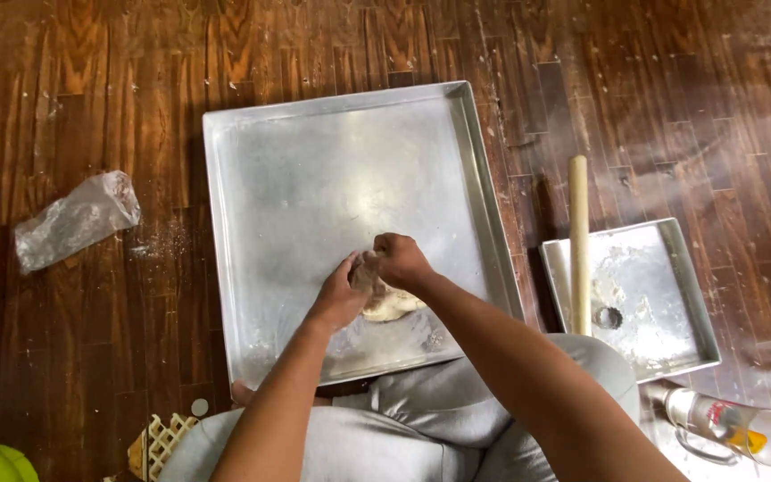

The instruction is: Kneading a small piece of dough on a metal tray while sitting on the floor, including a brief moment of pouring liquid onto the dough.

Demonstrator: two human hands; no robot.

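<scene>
Fingers [360, 268] of both hands close around a pale lump of dough [390, 303], the left hand [341, 295] and right hand [401, 261] gripping its upper end while its base rests near the front edge of the large metal tray [314, 161] on the wooden floor. The dough could tear or stick to the tray if pulled hard, since little flour shows there. The rolling pin [578, 241], lying across a smaller floured tray [671, 295] right of the large tray, might roll off if knocked.

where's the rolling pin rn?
Head view, right side: the wooden rolling pin lies across the left edge of the small metal tray, right of the large tray.
</scene>
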